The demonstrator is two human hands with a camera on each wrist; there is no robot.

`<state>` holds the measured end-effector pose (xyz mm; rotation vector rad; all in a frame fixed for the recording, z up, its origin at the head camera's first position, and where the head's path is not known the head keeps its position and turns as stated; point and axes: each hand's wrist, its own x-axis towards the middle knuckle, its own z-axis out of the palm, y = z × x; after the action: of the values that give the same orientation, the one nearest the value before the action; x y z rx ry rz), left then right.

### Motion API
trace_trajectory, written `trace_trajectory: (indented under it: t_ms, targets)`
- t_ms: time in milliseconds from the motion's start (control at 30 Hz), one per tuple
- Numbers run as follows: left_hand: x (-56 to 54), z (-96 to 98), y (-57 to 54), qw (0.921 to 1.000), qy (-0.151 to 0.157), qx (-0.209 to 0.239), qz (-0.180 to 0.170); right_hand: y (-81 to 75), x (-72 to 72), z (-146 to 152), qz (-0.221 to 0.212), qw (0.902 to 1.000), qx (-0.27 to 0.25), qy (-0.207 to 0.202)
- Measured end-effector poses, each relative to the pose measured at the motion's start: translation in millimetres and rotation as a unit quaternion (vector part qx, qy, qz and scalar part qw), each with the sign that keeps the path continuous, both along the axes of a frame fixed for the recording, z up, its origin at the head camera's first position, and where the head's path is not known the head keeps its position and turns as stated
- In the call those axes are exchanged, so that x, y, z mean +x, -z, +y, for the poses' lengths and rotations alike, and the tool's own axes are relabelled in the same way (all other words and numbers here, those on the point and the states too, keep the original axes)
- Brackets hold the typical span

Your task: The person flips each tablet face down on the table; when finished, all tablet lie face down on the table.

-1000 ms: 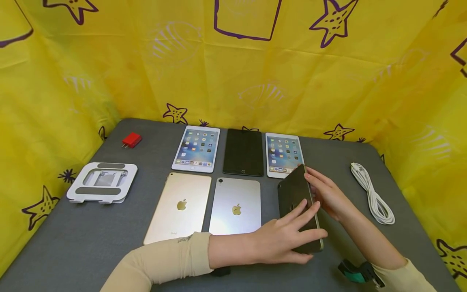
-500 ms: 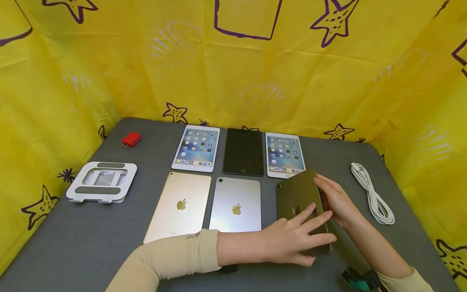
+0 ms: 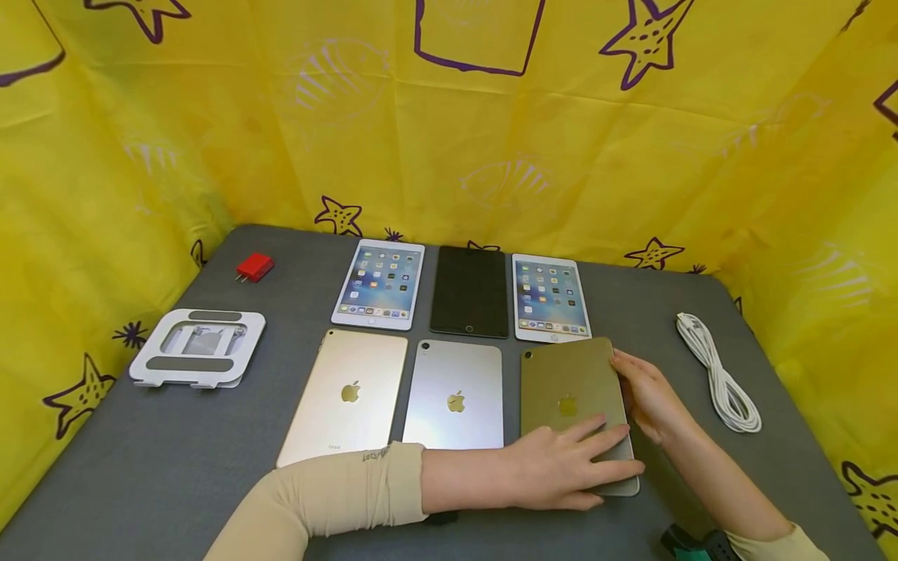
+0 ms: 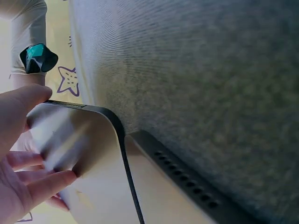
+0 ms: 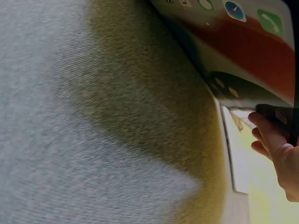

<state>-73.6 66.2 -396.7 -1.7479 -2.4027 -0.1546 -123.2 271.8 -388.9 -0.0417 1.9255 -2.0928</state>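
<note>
A tablet (image 3: 571,382) with a gold-grey back and an apple logo is tilted at the right end of the front row, its right edge raised. My right hand (image 3: 648,397) holds that raised edge. In the right wrist view, its fingers (image 5: 268,140) reach the edge of the lit screen (image 5: 252,51), which faces down over the cloth. My left hand (image 3: 561,469) lies across the lower back of this tablet, fingers spread and fairly straight. In the left wrist view, its thumb is at the short edge. A silver tablet (image 3: 454,389) lies face down beside it.
Another face-down tablet (image 3: 347,397) lies farther left. Behind are two lit white tablets (image 3: 379,284) (image 3: 550,296) and a black one (image 3: 468,292). A white folding stand (image 3: 199,347) and red charger (image 3: 255,267) are left; a coiled white cable (image 3: 719,374) is right. Yellow cloth (image 3: 449,140) surrounds the table.
The tablet has tipped from nearly on edge toward flat, its back turning upward. My right hand has come down and slightly right with its edge; my left hand stays on its back.
</note>
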Motion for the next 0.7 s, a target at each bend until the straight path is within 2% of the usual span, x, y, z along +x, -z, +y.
trace_trajectory:
  t_ms: [167,267,400,467,567,700]
  targets:
    - [1.3,-8.7,2.6,0.998,-0.027,-0.045,-0.035,7.1,-1.3,2,-0.025,0.9991,0.033,0.009]
    - [1.2,-18.0,5.4,0.9941,-0.069,-0.071,-0.044,10.4,-2.3,3,-0.034,0.9985,0.042,0.01]
    - [1.1,-31.8,10.8,0.9833,-0.14,-0.107,-0.045,13.6,-4.1,5,-0.038,0.9978,0.052,0.013]
    - [1.2,-38.0,12.8,0.9774,-0.163,-0.125,-0.049,15.1,-4.9,7,-0.042,0.9972,0.06,0.018]
    - [1.2,-44.7,15.1,0.9737,-0.173,-0.139,-0.051,17.9,-6.2,9,-0.046,0.9951,0.084,0.025]
    - [0.7,-49.3,16.0,0.974,-0.168,-0.144,-0.047,21.8,-7.7,13,-0.049,0.9886,0.138,0.033]
